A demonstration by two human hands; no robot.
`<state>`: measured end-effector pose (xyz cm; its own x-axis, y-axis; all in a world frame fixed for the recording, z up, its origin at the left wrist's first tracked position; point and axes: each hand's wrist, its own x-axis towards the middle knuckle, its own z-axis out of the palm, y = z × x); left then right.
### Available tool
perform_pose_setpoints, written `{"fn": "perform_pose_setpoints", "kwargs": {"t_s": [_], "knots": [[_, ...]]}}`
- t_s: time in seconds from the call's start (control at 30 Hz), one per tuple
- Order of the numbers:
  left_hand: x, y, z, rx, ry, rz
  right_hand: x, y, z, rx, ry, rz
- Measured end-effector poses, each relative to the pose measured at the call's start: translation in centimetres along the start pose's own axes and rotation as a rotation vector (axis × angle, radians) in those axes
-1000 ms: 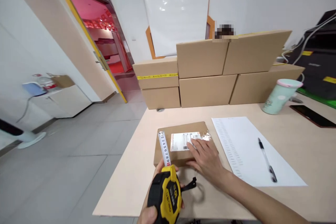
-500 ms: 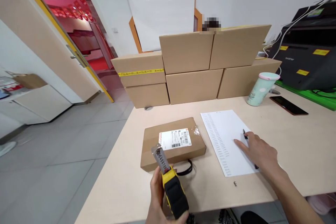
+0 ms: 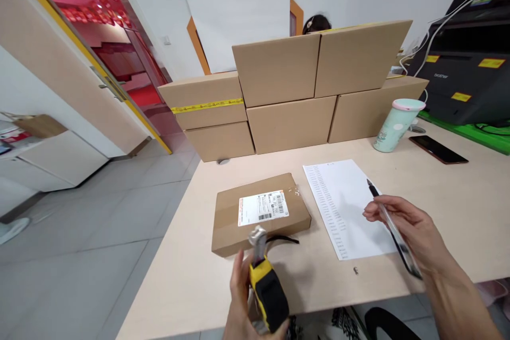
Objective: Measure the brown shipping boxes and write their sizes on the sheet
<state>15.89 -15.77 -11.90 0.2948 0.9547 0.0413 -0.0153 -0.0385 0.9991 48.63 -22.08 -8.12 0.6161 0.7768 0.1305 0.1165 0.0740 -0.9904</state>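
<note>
The tape measure (image 3: 270, 295) is gripped in the left hand (image 3: 240, 303), near the parcel (image 3: 235, 231); its short blade (image 3: 260, 248) is blurred and unreadable. The right hand (image 3: 419, 232), half curled and pinching the pen (image 3: 392, 227), is over the sheet (image 3: 346, 207) on the pale table (image 3: 183, 287). Behind stacked cartons (image 3: 290, 122), a person (image 3: 317, 23) is mostly hidden.

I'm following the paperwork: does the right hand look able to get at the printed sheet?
Likely yes: the right hand holds the pen over the right side of the printed sheet, and nothing visible blocks the way.
</note>
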Motion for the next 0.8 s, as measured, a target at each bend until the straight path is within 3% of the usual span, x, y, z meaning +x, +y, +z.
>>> {"fn": "perform_pose_setpoints", "kwargs": {"t_s": [0.2, 0.3, 0.4, 0.5, 0.63, 0.73, 0.8], "knots": [[0.7, -0.6, -0.6, 0.104, -0.269, -0.025, -3.5, -1.4, 5.2, 0.023, 0.003, -0.424], [0.8, -0.3, -0.7, 0.221, -0.409, 0.073, -5.0, -2.1, 8.1, 0.015, -0.001, -0.567], [0.5, -0.2, -1.0, 0.323, -0.494, 0.176, -6.3, -2.9, 10.2, -0.028, -0.117, -0.74], [0.3, -0.3, -1.3, 0.351, -0.513, 0.187, -7.1, -2.9, 11.5, -0.127, -0.259, -0.884], [-0.1, -0.1, -1.5, 0.457, -0.49, 0.21, -7.9, -2.3, 13.1, -0.233, -0.412, -0.967], [-0.5, 1.1, -2.9, 0.592, -0.393, 0.236, -8.5, -1.8, 13.1, -0.272, -0.352, -0.958], [-0.9, 2.7, -5.1, 0.774, -0.24, 0.271, -8.6, -1.4, 12.0, -0.296, -0.188, -0.82]]}}
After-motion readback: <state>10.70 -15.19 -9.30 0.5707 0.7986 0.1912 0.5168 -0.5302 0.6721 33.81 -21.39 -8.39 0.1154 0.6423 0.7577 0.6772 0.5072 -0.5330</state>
